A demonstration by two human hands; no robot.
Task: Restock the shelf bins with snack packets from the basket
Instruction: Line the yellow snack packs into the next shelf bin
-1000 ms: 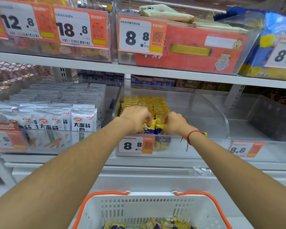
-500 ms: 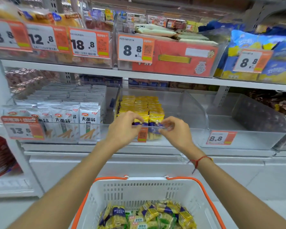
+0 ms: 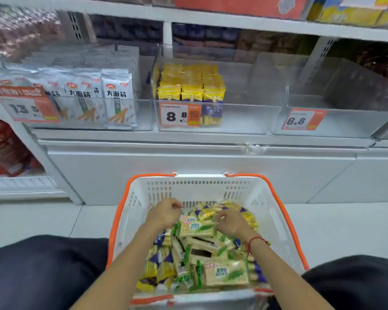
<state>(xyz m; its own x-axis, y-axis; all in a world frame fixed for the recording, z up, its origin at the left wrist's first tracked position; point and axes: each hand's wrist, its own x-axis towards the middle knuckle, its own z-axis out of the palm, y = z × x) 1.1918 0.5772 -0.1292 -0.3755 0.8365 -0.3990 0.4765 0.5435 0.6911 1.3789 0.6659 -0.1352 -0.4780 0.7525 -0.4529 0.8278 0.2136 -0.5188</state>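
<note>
A white basket (image 3: 276, 222) with orange handles sits low in front of me, piled with yellow, purple and green snack packets (image 3: 197, 229). Both hands are down inside it. My left hand (image 3: 164, 214) hovers over the far left of the pile with its fingers curled under, and what they touch is hidden. My right hand (image 3: 230, 222), a red string at its wrist, rests bent fingers on the packets at the far right without lifting one. On the shelf above, a clear bin (image 3: 244, 117) holds upright yellow packets (image 3: 190, 90) in its left half.
A clear bin (image 3: 345, 121) to the right has an 8.8 tag. White noodle-snack packets (image 3: 119, 97) fill the left bin. A white cabinet front (image 3: 188, 164) rises just beyond the basket. My dark-clothed knees (image 3: 43, 271) flank it.
Both hands left the shelf bin and came down into the basket. The view tilted down with them, and the yellow packets stay upright in the bin.
</note>
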